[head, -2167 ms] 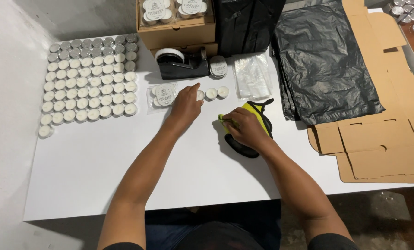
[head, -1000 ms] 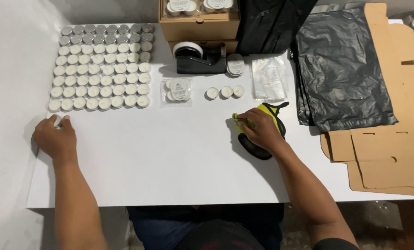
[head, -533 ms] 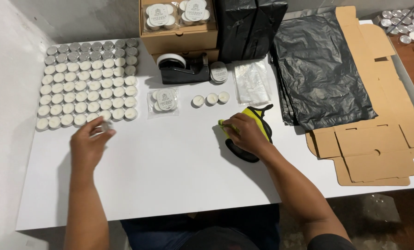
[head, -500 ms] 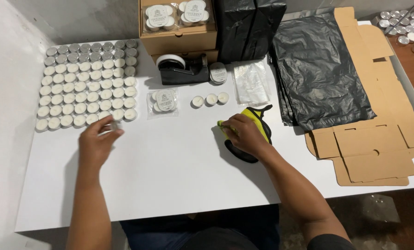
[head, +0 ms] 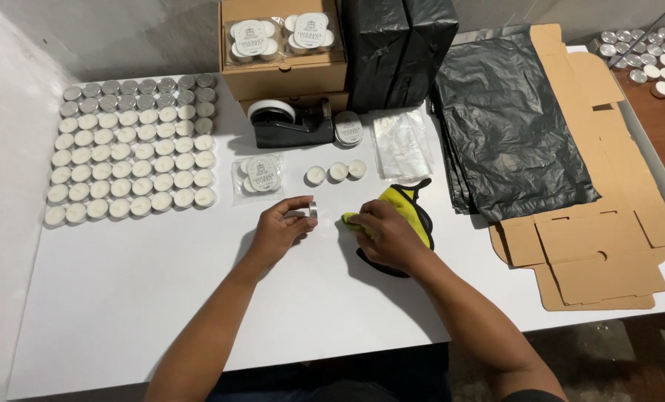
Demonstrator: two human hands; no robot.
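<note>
A person sits at a white table (head: 161, 298), seen from above, with both bare forearms reaching in from the bottom of the frame toward its centre. The left hand (head: 280, 227) pinches one small tealight candle (head: 311, 210) in a silver cup between thumb and fingertips, tilted on its side just above the tabletop. The right hand (head: 384, 231) sits just to the right of it, fingers curled and closed on a yellow and black cloth (head: 414, 212) that lies bunched on the table. The two hands are near each other but not touching, and the candle sits between them, close to the yellow edge of the cloth.

Just above the hands, three loose tealights (head: 336, 172) stand in a short row. To their left lies a small clear packet of candles (head: 256, 176) with a round label. In the upper left of the frame, a large grid of tealights (head: 128, 160) fills the table in neat rows. At the top centre stand a black tape dispenser (head: 288, 125) and a brown cardboard box (head: 284, 71) holding packed candles. To the right of these lie clear plastic bags (head: 403, 138), then black plastic bags (head: 511, 126), and flat unfolded cardboard (head: 600, 253) at the right edge.
</note>
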